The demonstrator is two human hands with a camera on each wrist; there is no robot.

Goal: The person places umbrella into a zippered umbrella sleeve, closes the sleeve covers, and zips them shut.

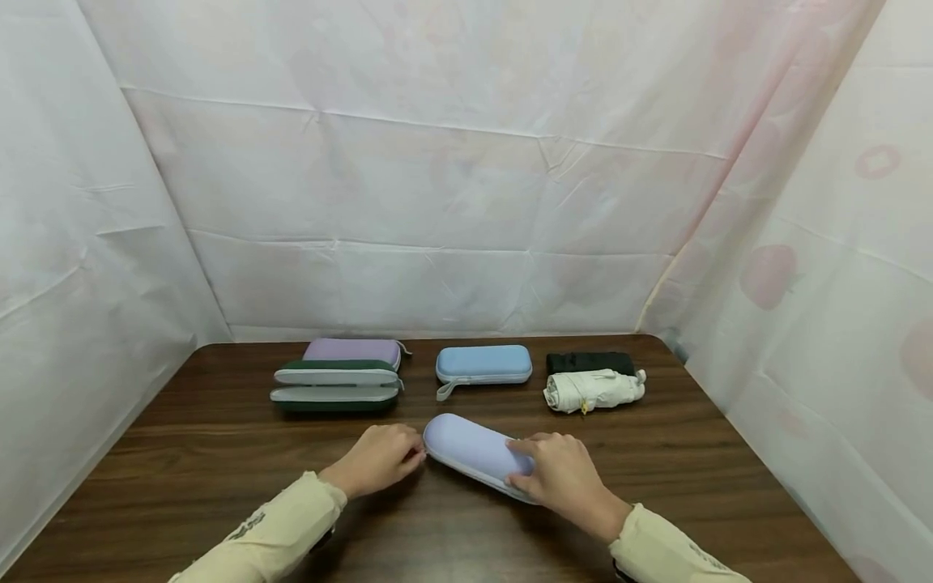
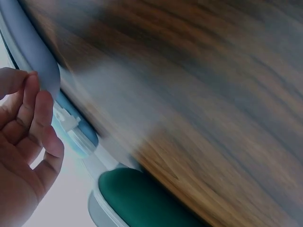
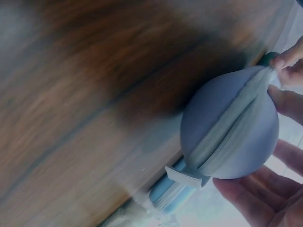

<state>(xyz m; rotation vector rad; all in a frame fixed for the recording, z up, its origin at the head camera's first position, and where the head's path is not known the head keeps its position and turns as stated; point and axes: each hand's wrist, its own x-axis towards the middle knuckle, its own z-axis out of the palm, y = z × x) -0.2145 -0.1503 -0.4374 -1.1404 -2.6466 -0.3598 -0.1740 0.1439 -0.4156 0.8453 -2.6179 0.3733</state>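
A lavender zippered hard case [image 1: 474, 445] lies aslant on the table, a pale zip band running along its side. My right hand [image 1: 564, 478] grips its right end, thumb on the near side and fingers over the top. In the right wrist view, the rounded end of the case [image 3: 208, 109] shows its zip seam and a small fabric tab [image 3: 183, 177]. At the case's left end, my left hand [image 1: 379, 457] has thumb and fingertips pinched together on the zipper pull, which the fingers mostly hide.
Behind my left hand sits a dark green case [image 1: 335, 405], its pale-edged halves parted, in front of a purple case [image 1: 350, 350]. A blue case [image 1: 484, 363] with a strap lies at the back middle. To its right are a folded white umbrella [image 1: 598, 390] and a black rolled item [image 1: 590, 362].
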